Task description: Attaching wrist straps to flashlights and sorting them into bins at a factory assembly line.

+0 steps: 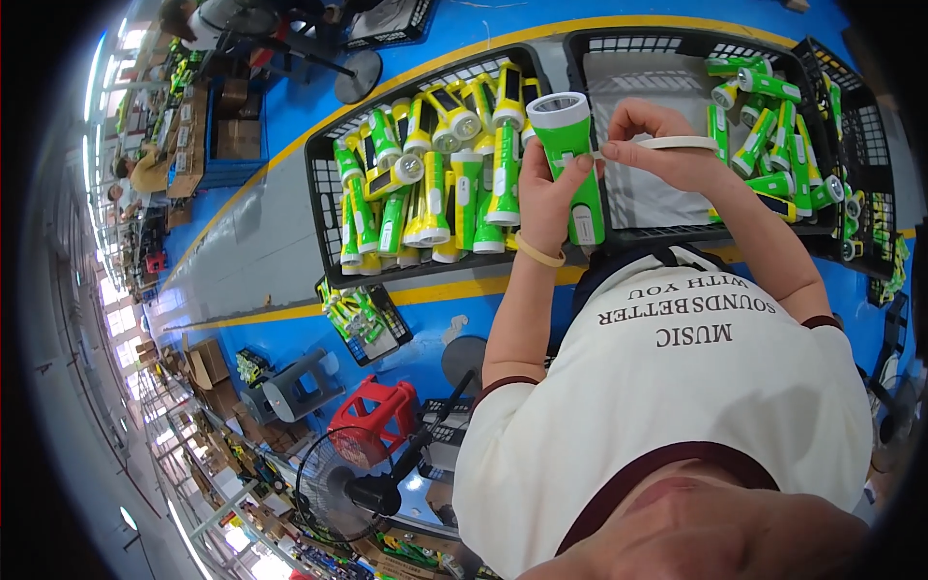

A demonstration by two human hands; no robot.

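A blue workshop floor point(290, 126) with a yellow line is running under two black plastic crates. The left crate point(324, 208) is holding rows of green and yellow flashlights point(425, 184); the right crate point(677, 43) is holding a looser heap of green ones point(773, 145) along its far side.

The left hand point(546, 188) is wrapping around a green flashlight point(570, 155), fingers pressed together on the body, holding it upright with the silver-rimmed lens end up, above the gap between the crates. The right hand point(657, 145) is pinching a white strap point(672, 143) between thumb and fingertips just beside the flashlight.

To handle this well, the left grip should probably be staying firm and steady while the right hand is working the strap at the body's side, keeping it taut. Both forearms are rising from the lower edge, elbows bent, the left wrist wearing a yellow band point(536, 251).
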